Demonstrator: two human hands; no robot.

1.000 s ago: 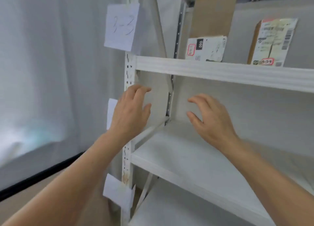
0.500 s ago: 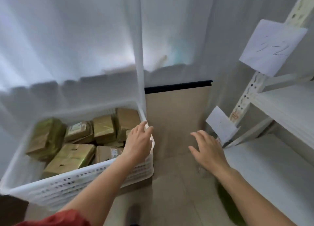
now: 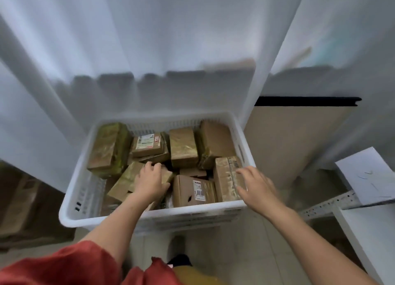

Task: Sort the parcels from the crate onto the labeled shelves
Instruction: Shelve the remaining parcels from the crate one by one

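The left hand [image 3: 150, 182] is inside the crate [image 3: 149, 217], fingers curled over the far edge of a brown parcel [image 3: 126, 181]. The parcel lies tilted, its long axis running from the crate's near left toward its middle. The right hand [image 3: 258, 188], fingers spread and holding nothing, hovers over the crate's near right corner. A white curtain [image 3: 149, 38] hangs behind the crate, a pale floor [image 3: 235, 252] lies in front of it, and a white shelf [image 3: 367, 224] stands to its right.
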